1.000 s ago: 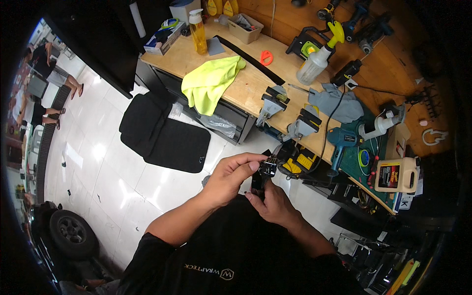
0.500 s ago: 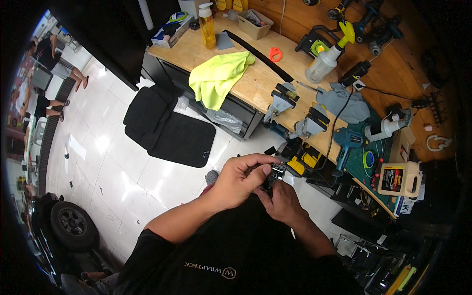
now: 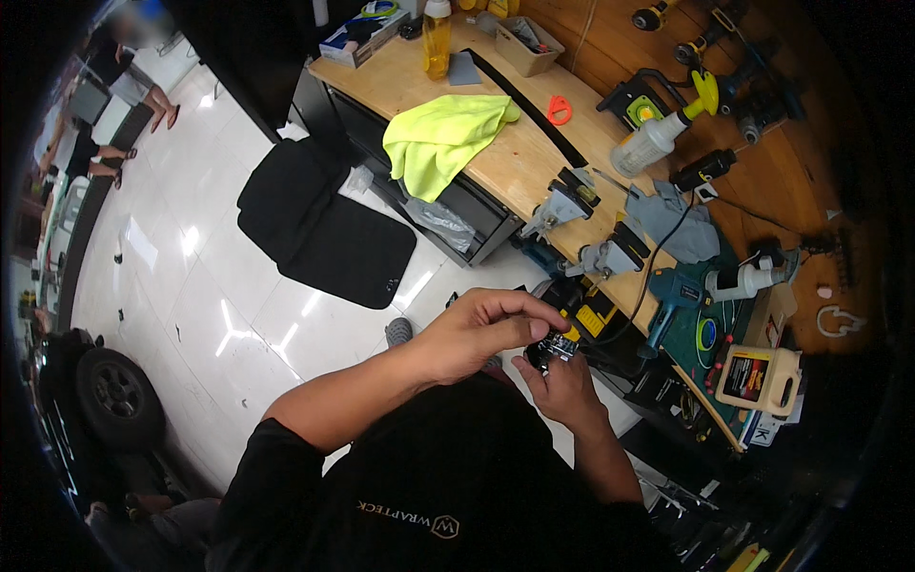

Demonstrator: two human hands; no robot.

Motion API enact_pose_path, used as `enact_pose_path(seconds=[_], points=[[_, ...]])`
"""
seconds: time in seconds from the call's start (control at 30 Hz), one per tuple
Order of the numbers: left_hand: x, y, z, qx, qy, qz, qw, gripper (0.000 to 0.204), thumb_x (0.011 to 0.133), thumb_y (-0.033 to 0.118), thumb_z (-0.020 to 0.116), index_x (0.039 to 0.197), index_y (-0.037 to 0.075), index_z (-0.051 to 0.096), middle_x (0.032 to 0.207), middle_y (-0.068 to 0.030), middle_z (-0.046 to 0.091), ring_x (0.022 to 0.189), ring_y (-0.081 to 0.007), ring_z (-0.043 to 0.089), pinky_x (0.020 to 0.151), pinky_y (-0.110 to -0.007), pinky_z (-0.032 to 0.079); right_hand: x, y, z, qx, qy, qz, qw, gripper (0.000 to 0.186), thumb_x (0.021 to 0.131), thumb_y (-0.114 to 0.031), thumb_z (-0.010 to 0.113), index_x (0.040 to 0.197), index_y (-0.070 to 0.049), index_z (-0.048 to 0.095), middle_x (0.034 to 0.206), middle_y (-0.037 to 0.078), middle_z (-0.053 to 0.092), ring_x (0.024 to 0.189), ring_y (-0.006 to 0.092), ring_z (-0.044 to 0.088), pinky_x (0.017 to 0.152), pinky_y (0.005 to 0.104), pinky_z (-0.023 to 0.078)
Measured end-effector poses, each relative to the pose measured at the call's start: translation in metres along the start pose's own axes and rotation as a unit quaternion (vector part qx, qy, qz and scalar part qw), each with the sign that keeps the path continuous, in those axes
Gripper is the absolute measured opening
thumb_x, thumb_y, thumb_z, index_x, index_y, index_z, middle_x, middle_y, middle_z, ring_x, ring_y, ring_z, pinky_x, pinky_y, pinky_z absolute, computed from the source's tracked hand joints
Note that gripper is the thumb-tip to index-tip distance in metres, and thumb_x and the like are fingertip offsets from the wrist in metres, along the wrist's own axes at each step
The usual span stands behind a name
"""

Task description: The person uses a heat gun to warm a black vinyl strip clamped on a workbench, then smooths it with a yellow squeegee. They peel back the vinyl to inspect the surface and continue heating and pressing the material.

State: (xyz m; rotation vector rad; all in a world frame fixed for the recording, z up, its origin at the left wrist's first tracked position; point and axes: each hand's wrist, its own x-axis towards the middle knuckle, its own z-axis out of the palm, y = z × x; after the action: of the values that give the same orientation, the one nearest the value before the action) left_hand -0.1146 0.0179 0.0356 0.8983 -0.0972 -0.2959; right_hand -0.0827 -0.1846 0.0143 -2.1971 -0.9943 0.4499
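Observation:
In front of my chest, both hands are on a small black part [image 3: 556,347] with shiny, glassy or metallic faces; its exact kind is too small to make out. My left hand [image 3: 486,332] reaches across from the left, thumb and fingers closed on the part's upper left side. From below, my right hand [image 3: 570,389] grips the same part, its thumb up along the left side and its other fingers mostly hidden. Just beyond the hands are two grey clamps [image 3: 602,257] at the workbench edge.
On the wooden workbench [image 3: 519,157] lie a yellow-green cloth [image 3: 443,138], a spray bottle [image 3: 653,143], a teal heat gun [image 3: 675,300] and a beige jug [image 3: 762,378]. Black mats [image 3: 324,229] cover some floor. A wheel [image 3: 119,396] stands at left; people stand far left.
The view has shifted a little. My hands and the small part have moved slightly right, and the part is turned, showing more of its shiny face. Both hands still hold it.

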Motion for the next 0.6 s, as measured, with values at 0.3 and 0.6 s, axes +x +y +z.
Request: enact_pose_path(seconds=[0.3, 0.6], points=[[-0.012, 0.019, 0.007, 0.103, 0.013, 0.033, 0.994, 0.022, 0.092, 0.003, 0.057, 0.113, -0.001, 0.065, 0.113, -0.0106, 0.066, 0.104, -0.0176, 0.063, 0.088, -0.029, 0.050, 0.005, 0.001, -0.003, -0.080, 0.031, -0.043, 0.995, 0.044, 0.086, -0.015, 0.063, 0.122, 0.003, 0.048, 0.108, 0.023, 0.059, 0.099, 0.0416, 0.059, 0.088, 0.0503, 0.046], [-0.019, 0.022, 0.014, 0.285, 0.020, 0.226, 0.931, 0.025, 0.090, 0.011, 0.061, 0.110, -0.003, 0.066, 0.107, -0.0170, 0.067, 0.102, -0.0263, 0.065, 0.089, -0.035, 0.050, 0.015, -0.003, -0.014, -0.115, 0.089, -0.106, 0.984, 0.057, 0.081, -0.023, 0.072, 0.126, 0.004, 0.047, 0.117, 0.024, 0.058, 0.108, 0.0405, 0.059, 0.093, 0.0502, 0.045]])
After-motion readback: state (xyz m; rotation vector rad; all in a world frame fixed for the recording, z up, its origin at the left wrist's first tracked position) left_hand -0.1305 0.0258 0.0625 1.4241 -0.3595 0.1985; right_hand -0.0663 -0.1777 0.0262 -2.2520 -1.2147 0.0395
